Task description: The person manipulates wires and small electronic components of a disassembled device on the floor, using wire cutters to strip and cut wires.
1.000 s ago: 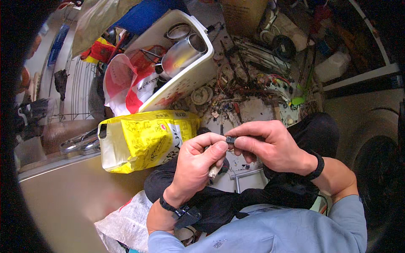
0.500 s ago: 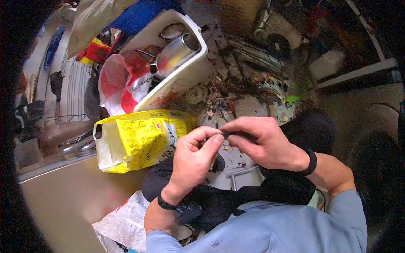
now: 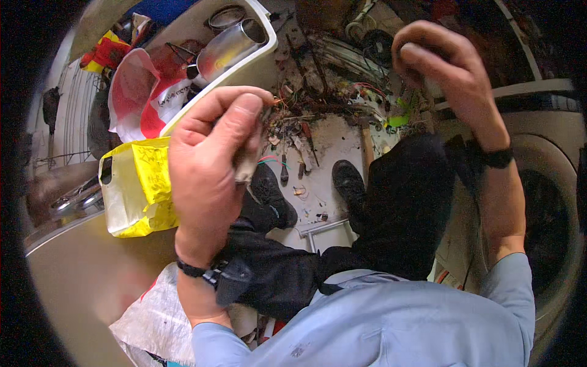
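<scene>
My left hand [image 3: 208, 159] is raised left of centre, its thumb and index finger pinched together. A small thing with an orange-coloured tip [image 3: 276, 101] shows at the fingertips; I cannot make out its kind. Something pale [image 3: 246, 168] shows beneath the same fingers, mostly hidden by the hand. Red and green wires [image 3: 273, 161] appear beside it; whether the hand holds them I cannot tell. Farther off to the upper right, my right hand [image 3: 443, 70] is curled closed, thumb against fingers, slightly blurred. What lies inside it, if anything, is hidden. The two hands are wide apart.
A yellow bag [image 3: 142, 189] stands left of my left hand, below a white bin [image 3: 269, 46] holding a metal cylinder [image 3: 231, 50]. Wire scraps and tools, including a screwdriver [image 3: 284, 170], litter the floor ahead of my shoes [image 3: 350, 183]. A round-doored appliance [image 3: 553, 147] stands at right.
My hands, which met over a small dark thing, have separated. The left has come up and left; the right has swung up and far to the right. The view has shifted slightly.
</scene>
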The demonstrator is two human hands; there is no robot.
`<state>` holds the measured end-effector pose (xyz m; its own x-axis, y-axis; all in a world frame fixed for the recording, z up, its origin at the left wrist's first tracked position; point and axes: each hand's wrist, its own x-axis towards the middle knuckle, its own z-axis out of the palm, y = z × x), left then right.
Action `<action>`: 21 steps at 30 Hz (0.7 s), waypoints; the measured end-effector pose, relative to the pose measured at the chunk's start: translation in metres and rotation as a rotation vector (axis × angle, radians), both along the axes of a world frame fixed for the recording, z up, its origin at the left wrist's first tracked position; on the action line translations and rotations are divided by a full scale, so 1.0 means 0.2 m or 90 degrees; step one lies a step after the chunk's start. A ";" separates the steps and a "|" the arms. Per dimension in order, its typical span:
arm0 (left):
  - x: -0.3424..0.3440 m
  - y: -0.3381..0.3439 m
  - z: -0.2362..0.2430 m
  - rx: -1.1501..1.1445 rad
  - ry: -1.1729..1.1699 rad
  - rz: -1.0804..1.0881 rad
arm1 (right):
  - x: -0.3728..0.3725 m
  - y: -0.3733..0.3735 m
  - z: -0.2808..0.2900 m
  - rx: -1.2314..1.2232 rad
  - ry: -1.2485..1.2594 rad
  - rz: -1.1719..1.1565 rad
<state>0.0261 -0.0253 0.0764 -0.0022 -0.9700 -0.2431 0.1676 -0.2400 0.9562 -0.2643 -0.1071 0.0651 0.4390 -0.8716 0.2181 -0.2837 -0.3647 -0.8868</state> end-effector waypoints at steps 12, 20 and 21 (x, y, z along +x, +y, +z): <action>0.22 0.06 -0.06 0.129 -0.092 0.162 | -0.03 0.35 -2.19 0.493 0.278 0.003; 0.37 0.10 -0.09 0.270 -0.170 0.233 | 0.28 0.44 -2.46 0.237 0.497 0.134; 0.40 0.13 -0.12 0.179 -0.256 0.160 | 0.29 0.43 -2.45 0.176 0.505 0.088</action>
<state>0.1055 0.0003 0.0530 0.3680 -0.8263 -0.4264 -0.1131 -0.4950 0.8615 -0.2060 -0.0208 -0.4243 0.4782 -0.7755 -0.4122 -0.8280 -0.2416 -0.5060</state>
